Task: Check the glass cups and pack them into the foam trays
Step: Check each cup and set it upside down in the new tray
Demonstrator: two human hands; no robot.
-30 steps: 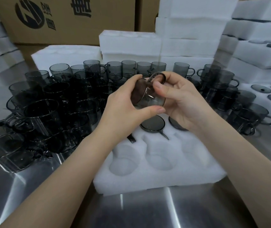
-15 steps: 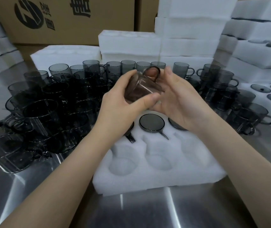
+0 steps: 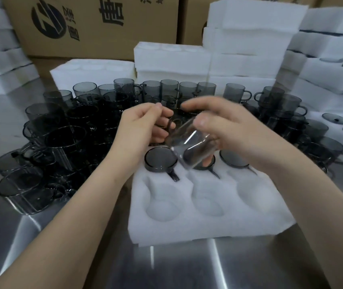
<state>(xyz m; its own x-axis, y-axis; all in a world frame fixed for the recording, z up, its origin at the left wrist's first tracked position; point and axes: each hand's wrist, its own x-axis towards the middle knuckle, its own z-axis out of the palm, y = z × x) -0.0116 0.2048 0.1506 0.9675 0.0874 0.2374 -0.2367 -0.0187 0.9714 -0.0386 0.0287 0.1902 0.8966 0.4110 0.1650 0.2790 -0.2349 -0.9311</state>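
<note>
Your right hand (image 3: 226, 126) holds the smoky grey glass cup (image 3: 191, 149) tilted, thumb across its wall and fingers beneath. That grip is closed round the cup. The cup hangs just above the back row of the white foam tray (image 3: 187, 230), over the middle pocket. Your left hand (image 3: 143, 126) sits beside the cup's handle with fingers curled. Blur hides whether that grip has the handle or only touches it, so I cannot tell. The tray's three back pockets hold cups. The tray lies on the steel table (image 3: 176, 268). A crowd of loose grey glass cups (image 3: 66, 138) stands to the left and behind. Stacked foam trays (image 3: 249, 49) and cardboard boxes (image 3: 95, 28) stand beyond.
</note>
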